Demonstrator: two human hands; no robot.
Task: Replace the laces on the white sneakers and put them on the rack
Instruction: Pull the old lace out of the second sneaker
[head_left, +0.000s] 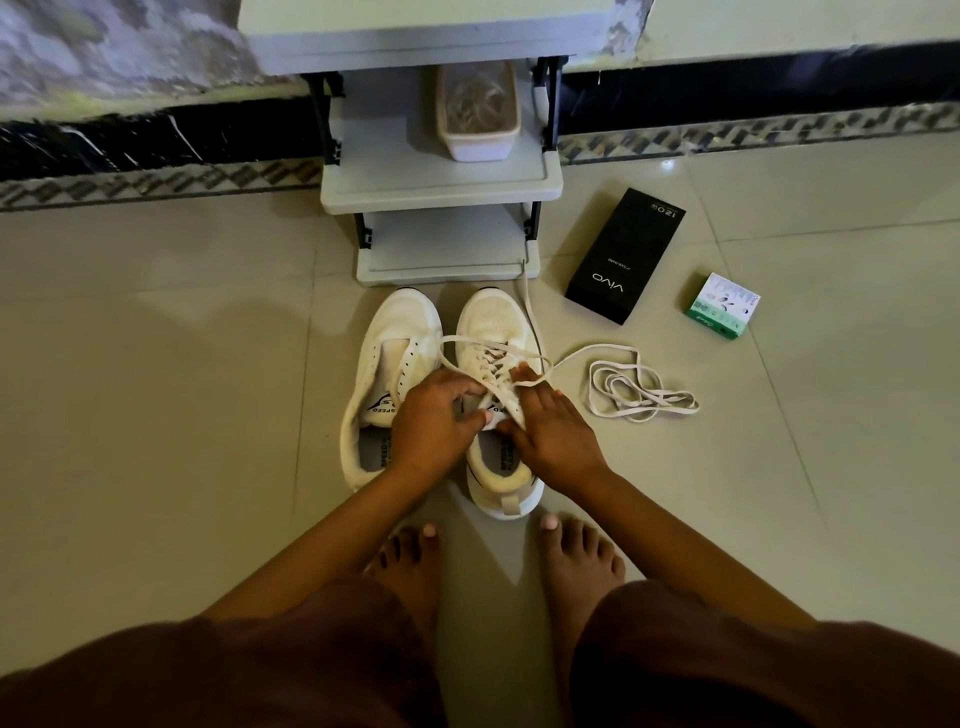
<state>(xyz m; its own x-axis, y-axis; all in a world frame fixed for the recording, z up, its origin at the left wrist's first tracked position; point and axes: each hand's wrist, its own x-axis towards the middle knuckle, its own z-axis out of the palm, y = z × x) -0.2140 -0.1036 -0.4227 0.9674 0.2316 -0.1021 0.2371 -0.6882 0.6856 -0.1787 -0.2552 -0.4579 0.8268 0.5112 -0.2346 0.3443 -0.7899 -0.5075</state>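
Head view: 2 sneakers sit side by side on the floor (156, 364) at frame center, toes toward the rack (441, 182). Left sneaker (384, 353) has bare eyelets, no lace. Right sneaker (493, 332) is partly laced, with a loose loop across its vamp and 1 end running up to the rack's bottom shelf. Left hand (431, 415) is curled, pinching lace at the tongue. Right hand (545, 431) has fingers mostly straight, pressing on the crossing laces; whether it pinches anything, cannot tell.

A spare lace (639, 389) lies in a loose heap right of center, joined by a strand to the right sneaker area.

Risks, my read:
- the loop slackens if the pinch slips, undoing the crossings
- the long end near the shelf could snag when pulled
- the heap may knot if dragged
- eyelets could be skipped, since the hands hide the top rows

Upper shelf holds a tub (478, 114) of what look like laces. Black box (623, 254) and green box (722, 306) lie at right, well apart from the sneakers.
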